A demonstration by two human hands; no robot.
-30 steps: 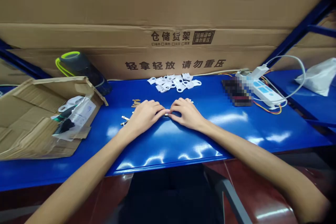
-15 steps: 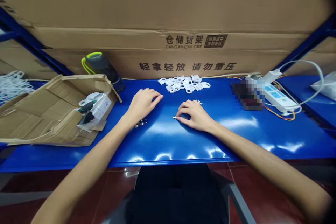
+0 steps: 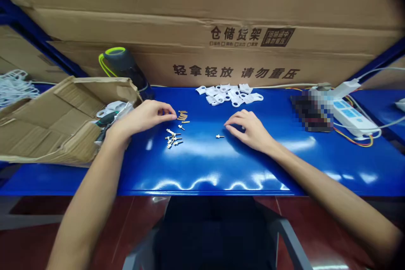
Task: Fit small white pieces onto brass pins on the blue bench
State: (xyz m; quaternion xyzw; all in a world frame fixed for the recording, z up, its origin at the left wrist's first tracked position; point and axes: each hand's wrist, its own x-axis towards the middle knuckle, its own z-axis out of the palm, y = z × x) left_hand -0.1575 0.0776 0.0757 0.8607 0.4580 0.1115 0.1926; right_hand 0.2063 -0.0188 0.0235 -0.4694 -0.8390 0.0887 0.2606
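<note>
My left hand (image 3: pixel 150 114) is at the left of the blue table (image 3: pixel 196 164), thumb and fingertips together beside a small pile of brass-coloured pins (image 3: pixel 182 116); what they pinch is too small to make out. Just below lie several small white pieces with pins in them (image 3: pixel 173 138). My right hand (image 3: pixel 249 130) rests on the table to the right, fingers curved and slightly apart, holding nothing visible. Left of its fingertips a single white piece with a pin (image 3: pixel 219 136) lies flat. A tiny piece shows in the gap of that hand.
White flat parts with ring ends (image 3: pixel 232 95) lie in a heap at the back. At left are an open cardboard box (image 3: pixel 63 105) and a dark bottle (image 3: pixel 126 65). A power strip (image 3: pixel 352 118) with cables and a blurred dark object (image 3: pixel 311 112) are at right.
My left hand has moved left, uncovering the brass pins and the assembled pieces. My right hand has let go of the small white piece and drawn back to the right. The view has shifted slightly.
</note>
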